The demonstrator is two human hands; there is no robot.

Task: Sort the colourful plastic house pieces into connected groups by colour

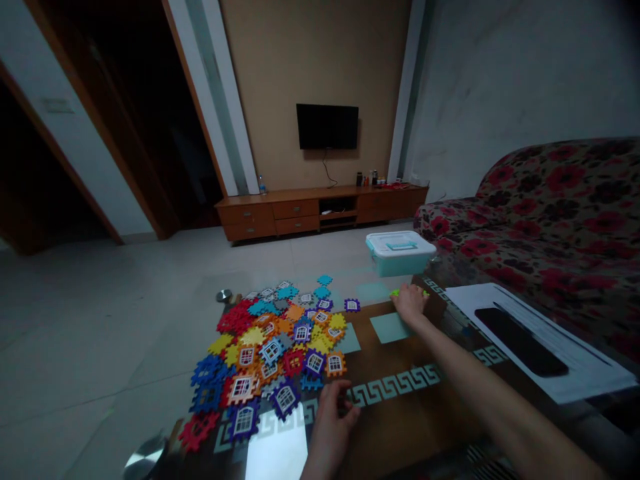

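Note:
My right hand [410, 303] reaches to the far right part of the glass table, its fingers closed over a yellow-green interlocking plastic piece [395, 293] that shows at both sides of the hand. My left hand [333, 417] is low at the front with fingers curled but apart, nothing between them. Just left of it spreads a pile of interlocking plastic pieces in several colours, many with window frames. An orange window piece [335, 363] and a purple window piece [285, 398] lie nearest. Another purple window piece [353, 305] lies apart toward the right hand.
Beyond my right hand stands a teal storage box [400, 263] with a white lid. To the right, a black phone [520, 340] and a pen rest on white papers [590, 380]. A floral sofa [550, 193] borders the table. A wooden cabinet [295, 210] stands farther back.

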